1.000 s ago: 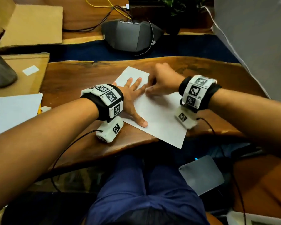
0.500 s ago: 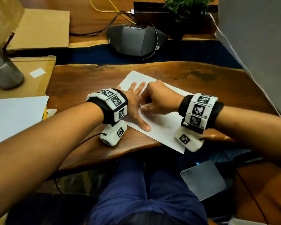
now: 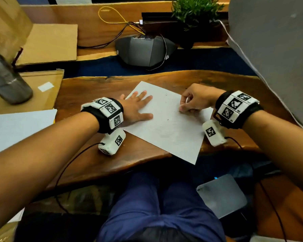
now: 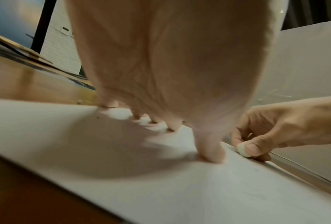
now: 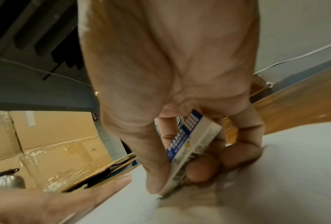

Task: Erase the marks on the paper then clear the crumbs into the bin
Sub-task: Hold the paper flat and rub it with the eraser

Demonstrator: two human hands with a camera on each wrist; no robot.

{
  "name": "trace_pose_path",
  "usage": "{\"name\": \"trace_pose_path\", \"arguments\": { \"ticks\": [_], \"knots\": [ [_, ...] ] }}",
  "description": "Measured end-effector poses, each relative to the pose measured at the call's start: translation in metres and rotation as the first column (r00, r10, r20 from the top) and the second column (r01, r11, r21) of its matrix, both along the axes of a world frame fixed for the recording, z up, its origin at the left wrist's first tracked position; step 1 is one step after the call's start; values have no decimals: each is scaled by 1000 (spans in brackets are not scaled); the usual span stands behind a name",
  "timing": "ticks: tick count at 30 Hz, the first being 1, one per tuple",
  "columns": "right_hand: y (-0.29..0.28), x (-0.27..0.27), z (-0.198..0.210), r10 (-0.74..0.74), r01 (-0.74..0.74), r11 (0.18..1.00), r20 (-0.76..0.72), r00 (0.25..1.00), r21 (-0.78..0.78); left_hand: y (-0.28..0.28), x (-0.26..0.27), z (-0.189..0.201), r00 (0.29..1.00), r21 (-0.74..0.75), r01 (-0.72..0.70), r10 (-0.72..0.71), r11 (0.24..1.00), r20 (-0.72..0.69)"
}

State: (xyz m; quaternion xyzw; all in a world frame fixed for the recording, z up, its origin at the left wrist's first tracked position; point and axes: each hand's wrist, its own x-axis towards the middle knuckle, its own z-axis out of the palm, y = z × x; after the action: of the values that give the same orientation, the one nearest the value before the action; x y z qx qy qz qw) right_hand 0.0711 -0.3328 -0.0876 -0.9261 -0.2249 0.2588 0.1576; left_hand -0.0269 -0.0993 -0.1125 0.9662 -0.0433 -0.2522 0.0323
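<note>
A white sheet of paper point(image 3: 170, 126) lies askew on the wooden table point(image 3: 98, 91), its near corner hanging over the front edge. Faint pencil marks and small dark crumbs point(image 3: 168, 119) dot its middle. My left hand point(image 3: 138, 107) lies flat, fingers spread, pressing the paper's left part; the left wrist view shows its fingertips point(image 4: 212, 156) on the sheet. My right hand point(image 3: 194, 100) pinches a white eraser in a blue-and-white sleeve point(image 5: 191, 145) between thumb and fingers, its tip on the paper's right side. The eraser's white end point(image 4: 242, 150) also shows in the left wrist view.
A dark conference phone point(image 3: 143, 51) with cables and a potted plant point(image 3: 194, 11) stand beyond the table. Cardboard point(image 3: 49, 42) and a metal bottle point(image 3: 7, 81) are at the left, with a second white sheet point(image 3: 16, 126) nearby. A grey panel point(image 3: 273, 49) rises at the right. No bin is in view.
My right hand, holding the eraser, has moved from beside the left hand's fingers out to the paper's right side. The left hand still presses the sheet. The head view has shifted.
</note>
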Motion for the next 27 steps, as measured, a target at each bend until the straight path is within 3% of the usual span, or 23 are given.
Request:
{"name": "trace_pose_path", "arguments": {
  "ticks": [2,4,7,9,11,13,15,18,20,21,23,25,27],
  "knots": [
    [1,1,-2,7,-7,1000,-7,1000,0,4,-2,3,994,118,-102,98,988,38],
    [0,4,-3,16,-16,1000,-21,1000,-4,-1,-7,9,992,205,-99,80,974,96],
    [0,8,-3,17,-17,1000,-45,999,-3,-31,-30,18,967,104,216,-228,971,115],
    [0,9,-4,26,-26,1000,-46,999,3,-58,-49,15,876,-26,478,-474,878,82],
    [0,10,-5,33,-32,999,-40,999,6,-76,-59,7,806,-100,590,-591,801,21],
    [-1,10,-5,37,-37,999,-33,999,6,-77,-53,-1,806,-131,584,-591,801,-29],
    [-1,9,-5,41,-41,999,-26,999,9,-61,-37,-4,853,-118,514,-520,850,-36],
    [-1,8,-4,39,-39,999,-15,999,10,-28,-10,2,952,5,303,-302,953,-53],
    [0,8,-5,35,-35,999,-12,999,3,-14,-3,7,981,122,195,-192,973,-36],
    [0,8,-5,37,-37,999,-9,999,0,-12,-4,9,980,154,197,-197,968,-16],
    [0,8,-5,36,-36,999,-9,999,0,-22,-15,7,941,134,336,-340,932,4],
    [-1,8,-5,38,-38,999,-9,999,0,-42,-30,1,869,19,495,-495,868,-21],
    [0,7,-5,32,-32,999,-15,999,0,-53,-35,-3,859,-126,500,-509,857,-50]
  ]
}}
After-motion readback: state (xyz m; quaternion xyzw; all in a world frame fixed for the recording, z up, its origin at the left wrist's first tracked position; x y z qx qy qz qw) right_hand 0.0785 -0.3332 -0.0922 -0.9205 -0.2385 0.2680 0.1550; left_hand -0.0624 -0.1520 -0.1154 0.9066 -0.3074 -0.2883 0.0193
